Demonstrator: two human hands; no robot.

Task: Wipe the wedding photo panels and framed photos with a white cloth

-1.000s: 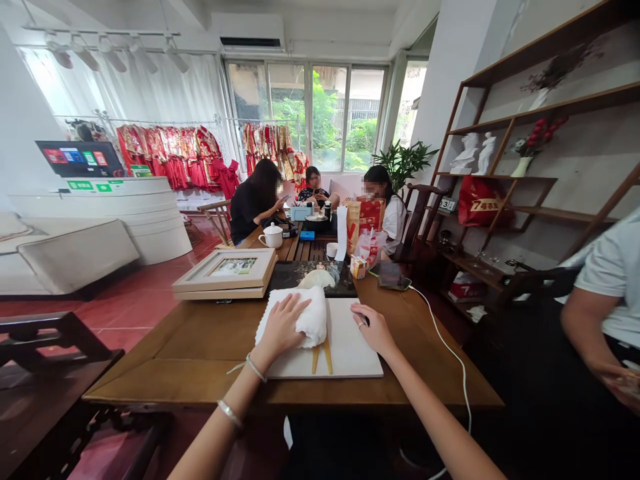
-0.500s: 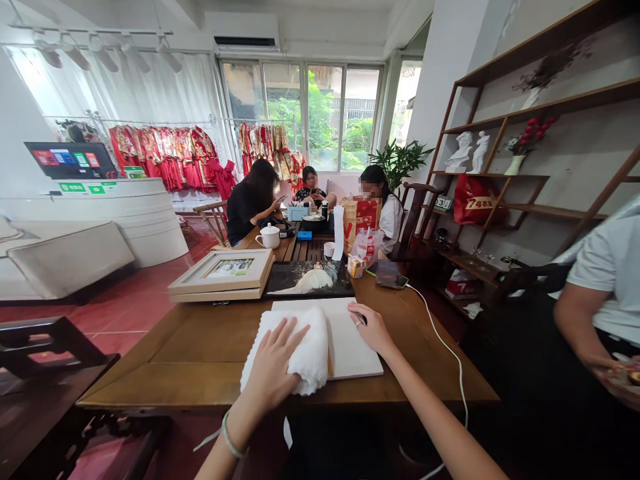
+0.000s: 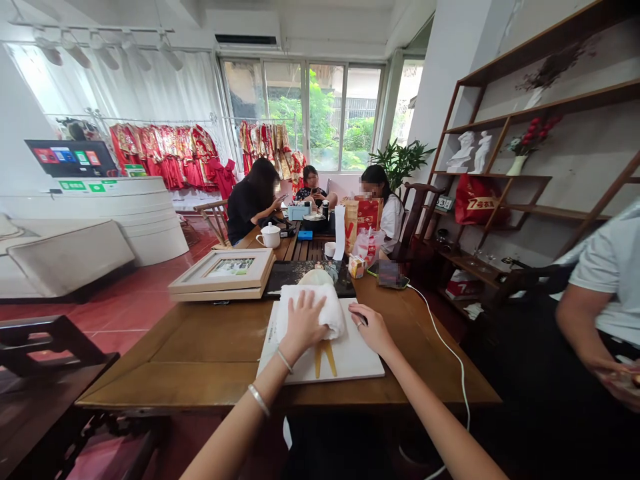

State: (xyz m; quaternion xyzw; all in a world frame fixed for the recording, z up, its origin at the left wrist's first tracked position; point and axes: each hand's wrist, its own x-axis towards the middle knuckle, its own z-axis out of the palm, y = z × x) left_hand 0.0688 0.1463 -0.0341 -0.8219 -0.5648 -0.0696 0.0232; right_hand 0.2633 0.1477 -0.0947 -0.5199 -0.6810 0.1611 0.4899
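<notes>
My left hand (image 3: 304, 323) lies on a folded white towel (image 3: 327, 303), its fingers spread over the cloth. Beneath the towel is a flat white board (image 3: 355, 360) on the wooden table. Two yellowish strips (image 3: 326, 360) show on the board, below the towel's near edge; their upper ends are hidden under it. Small dark marks run along the board's left side. My right hand (image 3: 371, 328) grips the board at its upper right edge with bent fingers; a ring shows on one finger. Its thumb is partly hidden.
Stacked picture frames (image 3: 220, 273) lie left of a dark picture panel (image 3: 285, 277) beyond the board. A phone (image 3: 391, 275) with a white cable (image 3: 445, 333) lies to the right. Several people sit around the far table; another person's arm (image 3: 585, 327) is at right.
My left hand and the towel have moved forward and slightly right, away from me. More of the board and the yellowish strips now show. My right hand stays in place.
</notes>
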